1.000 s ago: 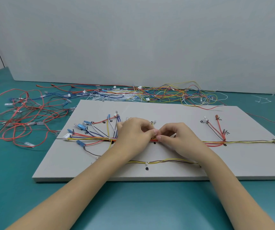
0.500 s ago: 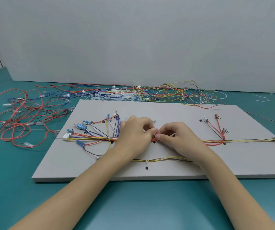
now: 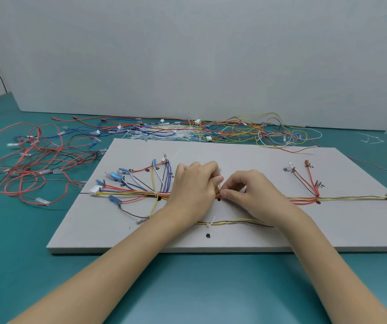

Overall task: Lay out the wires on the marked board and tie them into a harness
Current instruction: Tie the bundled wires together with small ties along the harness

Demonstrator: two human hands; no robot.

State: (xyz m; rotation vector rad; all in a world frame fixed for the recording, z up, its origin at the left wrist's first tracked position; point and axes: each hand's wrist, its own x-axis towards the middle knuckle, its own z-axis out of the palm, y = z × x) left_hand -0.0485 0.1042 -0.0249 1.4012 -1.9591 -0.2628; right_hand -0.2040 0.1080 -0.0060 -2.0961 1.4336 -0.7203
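Main wire bundle (image 3: 351,198) lying left-to-right across the marked board (image 3: 234,155), pinched mid-run from both sides: left hand (image 3: 193,185) and right hand (image 3: 251,192) fingertip to fingertip, equally near, apparently closing a tie at the meeting point.

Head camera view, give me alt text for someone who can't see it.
Two bare hands, left hand and right hand, pinch the middle of a multicoloured wire bundle laid across a grey marked board. Branches fan out to connectors at the board's left and right. Loose wires litter the teal table behind and left.
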